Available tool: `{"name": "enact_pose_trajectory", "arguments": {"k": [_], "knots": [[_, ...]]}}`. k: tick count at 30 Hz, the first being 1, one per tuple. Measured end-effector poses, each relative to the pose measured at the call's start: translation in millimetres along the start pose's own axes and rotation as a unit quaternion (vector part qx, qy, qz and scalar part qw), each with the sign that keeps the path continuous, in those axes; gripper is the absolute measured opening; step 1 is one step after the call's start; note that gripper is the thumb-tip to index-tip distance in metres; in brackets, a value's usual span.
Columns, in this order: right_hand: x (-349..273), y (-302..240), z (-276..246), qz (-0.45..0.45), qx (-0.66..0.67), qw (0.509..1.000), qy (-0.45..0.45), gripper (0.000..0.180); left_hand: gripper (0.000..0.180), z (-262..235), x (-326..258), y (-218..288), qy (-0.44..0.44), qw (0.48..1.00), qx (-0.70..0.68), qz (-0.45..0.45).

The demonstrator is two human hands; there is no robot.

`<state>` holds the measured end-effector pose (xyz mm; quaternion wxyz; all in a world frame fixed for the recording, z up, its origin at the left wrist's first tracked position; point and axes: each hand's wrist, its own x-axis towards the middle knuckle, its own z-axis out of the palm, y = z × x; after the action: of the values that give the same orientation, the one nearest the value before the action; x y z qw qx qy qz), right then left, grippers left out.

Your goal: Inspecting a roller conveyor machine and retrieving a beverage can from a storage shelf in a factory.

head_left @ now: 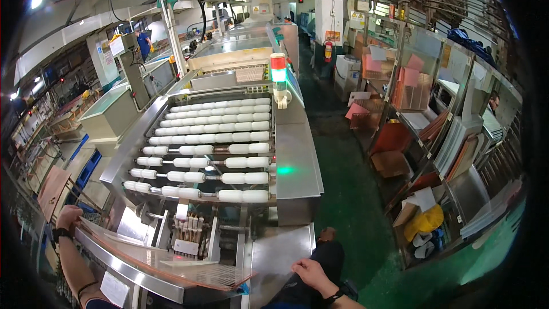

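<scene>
My left hand [70, 216], at the far left, is closed on the upper left corner of a thin copper-coloured panel [137, 254]. The panel slants down to the right over the front of the roller machine, and its other end reaches the lower middle of the view. A grid pattern shows on its right part. My right hand [311, 273] hangs over my dark-clothed leg, next to the steel side plate [281, 254]. Its fingers are curled in and nothing shows in them. Right in front is the conveyor, with rows of white rollers [243, 178].
A signal light [278, 68] stands on the machine's right side, lit green. Racks on the right hold panels and boards, with a yellow cloth-like bundle [424, 223] low down. A green floor aisle [337, 177] runs between. A copper board [54, 189] leans at left.
</scene>
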<state>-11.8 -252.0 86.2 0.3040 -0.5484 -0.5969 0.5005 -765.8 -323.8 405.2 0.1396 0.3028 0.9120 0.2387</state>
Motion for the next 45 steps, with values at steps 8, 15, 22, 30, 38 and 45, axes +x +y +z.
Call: {"name": "enact_pose_trajectory", "arguments": {"k": [8, 15, 22, 30, 38, 45], "knots": [[4.7, 1.5, 1.5, -0.017, 0.053, 0.998, 0.017, 0.015, 0.025, 1.5, 7.3, -34.8, -0.105, 0.956, -0.250, 0.113], [7.2, -13.6, -1.4, 0.019, 0.158, 0.987, 0.001, 0.011, 0.042, -3.6, -41.7, 3.7, -0.012, 0.998, -0.062, -0.006], [8.2, -11.6, 3.1, 0.020, 0.138, 0.990, -0.024, 0.010, 0.068, -9.7, -36.2, -17.0, 0.087, 0.984, -0.151, -0.031], [7.5, -8.4, 1.9, 0.038, 0.136, 0.990, -0.008, 0.007, 0.032, -10.2, -29.3, -20.1, 0.083, 0.996, 0.041, 0.003], [9.1, -2.7, 1.5, 0.015, 0.147, 0.989, 0.003, 0.008, 0.025, -8.4, -32.6, -13.7, 0.060, 0.998, -0.015, -0.015], [8.2, -10.8, 1.8, 0.028, 0.148, 0.989, -0.005, 0.007, 0.019, -20.4, 9.1, -53.9, 0.029, 0.955, 0.280, 0.096]]}}
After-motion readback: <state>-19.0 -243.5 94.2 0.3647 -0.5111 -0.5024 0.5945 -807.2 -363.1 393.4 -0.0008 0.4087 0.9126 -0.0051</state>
